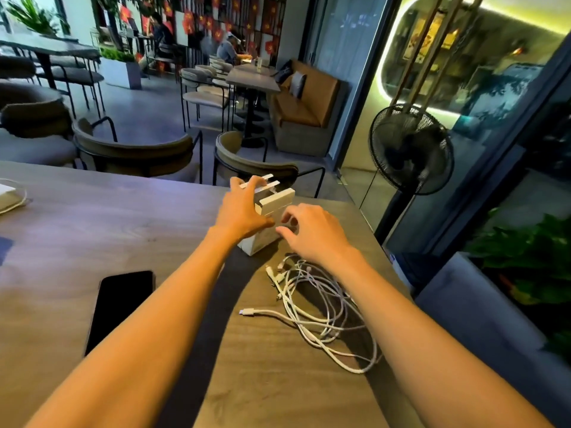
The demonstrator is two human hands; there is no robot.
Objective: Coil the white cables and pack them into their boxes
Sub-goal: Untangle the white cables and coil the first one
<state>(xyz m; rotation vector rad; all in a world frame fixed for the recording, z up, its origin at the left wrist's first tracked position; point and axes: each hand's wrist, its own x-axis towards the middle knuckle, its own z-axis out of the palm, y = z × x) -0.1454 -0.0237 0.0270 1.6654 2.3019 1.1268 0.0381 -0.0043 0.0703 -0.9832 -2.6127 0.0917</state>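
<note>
A stack of small white boxes [278,197] stands on the wooden table [123,217] near its far right corner. My left hand [244,208] lies over the stack's left side, fingers spread on the top boxes. To the right, my right hand [312,230] hovers at the front of the stack with its fingers curled and nothing visibly in them. A loose tangle of white cables [321,307] lies on the table just in front of the boxes, under my right forearm, with one plug end [247,312] pointing left.
A black phone [122,304] lies face up on the table at the left. A white item with a cable [9,196] sits at the table's far left edge. Chairs [139,152] stand behind the table and a black fan [411,149] stands at the right.
</note>
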